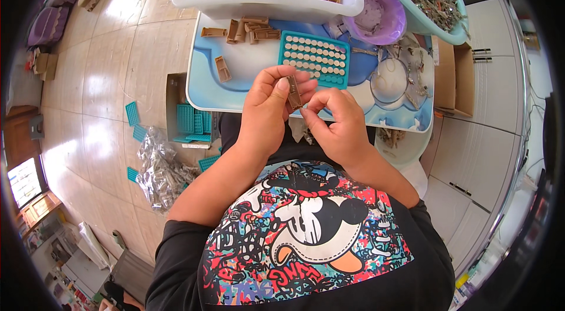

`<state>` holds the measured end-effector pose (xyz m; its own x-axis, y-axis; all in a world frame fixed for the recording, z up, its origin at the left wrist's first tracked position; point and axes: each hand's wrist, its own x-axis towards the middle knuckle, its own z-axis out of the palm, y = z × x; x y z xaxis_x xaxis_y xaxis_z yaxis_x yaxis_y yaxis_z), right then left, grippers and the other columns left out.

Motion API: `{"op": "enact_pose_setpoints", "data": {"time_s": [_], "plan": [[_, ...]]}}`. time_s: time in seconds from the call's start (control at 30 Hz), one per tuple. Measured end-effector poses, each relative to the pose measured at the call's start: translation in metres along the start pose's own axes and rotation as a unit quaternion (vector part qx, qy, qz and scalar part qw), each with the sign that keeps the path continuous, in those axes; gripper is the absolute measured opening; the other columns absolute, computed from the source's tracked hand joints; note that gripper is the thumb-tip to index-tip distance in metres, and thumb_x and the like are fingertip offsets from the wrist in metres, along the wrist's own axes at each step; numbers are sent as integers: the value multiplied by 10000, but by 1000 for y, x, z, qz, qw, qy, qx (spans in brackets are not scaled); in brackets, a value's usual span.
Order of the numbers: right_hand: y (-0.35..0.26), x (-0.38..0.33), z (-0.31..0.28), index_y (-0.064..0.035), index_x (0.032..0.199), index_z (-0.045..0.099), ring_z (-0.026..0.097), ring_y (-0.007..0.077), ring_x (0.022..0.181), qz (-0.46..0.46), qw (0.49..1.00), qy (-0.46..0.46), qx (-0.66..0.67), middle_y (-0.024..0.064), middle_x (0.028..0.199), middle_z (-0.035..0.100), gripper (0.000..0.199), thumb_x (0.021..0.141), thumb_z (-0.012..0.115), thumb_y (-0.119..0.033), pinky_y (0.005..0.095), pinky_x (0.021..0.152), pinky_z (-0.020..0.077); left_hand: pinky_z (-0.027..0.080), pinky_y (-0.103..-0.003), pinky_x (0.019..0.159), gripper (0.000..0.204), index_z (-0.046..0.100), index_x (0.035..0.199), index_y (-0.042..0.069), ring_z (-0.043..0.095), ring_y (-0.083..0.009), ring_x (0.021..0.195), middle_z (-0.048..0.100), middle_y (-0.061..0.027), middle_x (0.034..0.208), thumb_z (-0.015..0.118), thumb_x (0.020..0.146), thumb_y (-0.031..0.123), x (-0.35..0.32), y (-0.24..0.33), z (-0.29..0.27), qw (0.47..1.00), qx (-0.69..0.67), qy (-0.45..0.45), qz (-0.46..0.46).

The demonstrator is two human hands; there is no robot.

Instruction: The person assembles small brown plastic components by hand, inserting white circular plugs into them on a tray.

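My left hand [271, 99] grips a small brown plastic housing [294, 93], its hollow side turned up, between thumb and fingers. Close by its lower end, the thumb and forefinger of my right hand [338, 114] are pinched together; whatever they may hold is too small to make out. Just beyond both hands lies a teal tray [345, 78] with rows of round whitish discs [315, 55], its nearest row partly without discs. Several more brown housings [235, 31] lie loose at the table's far left, and a single brown housing [222, 68] sits nearer.
The blue-and-white table [203, 90] carries a white tub [268, 8] of brown housings. Behind right stand a purple-lined bowl [395, 17] and a light teal basin [456, 31] of small metallic parts. Tangled wired parts [415, 70] lie right. A cardboard box [175, 90] with teal trays stands left.
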<state>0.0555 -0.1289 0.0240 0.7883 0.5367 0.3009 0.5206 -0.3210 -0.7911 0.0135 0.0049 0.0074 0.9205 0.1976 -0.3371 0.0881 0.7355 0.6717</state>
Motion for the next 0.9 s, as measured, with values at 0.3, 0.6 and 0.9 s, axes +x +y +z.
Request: {"op": "enact_pose_setpoints", "data": {"time_s": [0.3,0.6,0.9], "plan": [[10,-1,0,-96,885,661,536,228,641,-79,993,-57,-66,41,708,603,182,710,711,-85,330,634,388,469,-379,923,205,451,1138,4,575,-269,1050,558,-173,1115,370,969,88,-1,-1,1,1000,-2,-8,-10],[10,10,-10,-100,835,640,519,208,609,-53,995,-10,-84,5,650,555,143,714,711,-126,343,591,352,481,-300,856,237,426,1178,9,575,-180,1007,561,-122,1116,395,981,138,-4,0,-1,997,32,-24,-68],[25,0,-6,-81,792,609,519,216,617,95,994,-21,45,26,663,552,103,726,687,-89,343,610,371,496,-315,895,238,519,1140,-20,590,-152,989,579,-97,1101,450,965,126,-3,-13,-14,986,84,-81,-116]]}}
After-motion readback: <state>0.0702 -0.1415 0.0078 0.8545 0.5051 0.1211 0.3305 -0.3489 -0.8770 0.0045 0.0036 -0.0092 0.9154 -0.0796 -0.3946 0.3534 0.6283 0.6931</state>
